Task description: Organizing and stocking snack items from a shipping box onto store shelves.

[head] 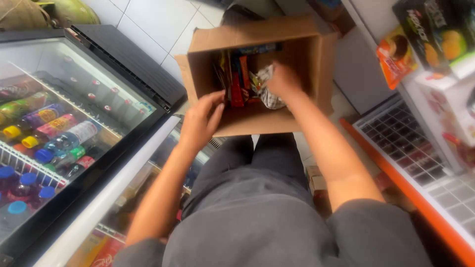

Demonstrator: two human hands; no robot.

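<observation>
A shop aisle beside a drinks chiller (pixel 74 128). The left hand (pixel 200 121), fingers loosely together, steadies the cardboard box (pixel 257 121); the right hand (pixel 282 81) curls around a checked wrapper (pixel 269 96) inside. Best lifted gently.

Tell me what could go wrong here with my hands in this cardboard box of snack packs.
The cardboard box seems to rest on your lap with no hand holding its outside, so it might tip forward. Your right hand grips a checked packet among tightly packed wrappers; pulling could drag neighbours out. The left hand is only at the box's near edge.
</observation>
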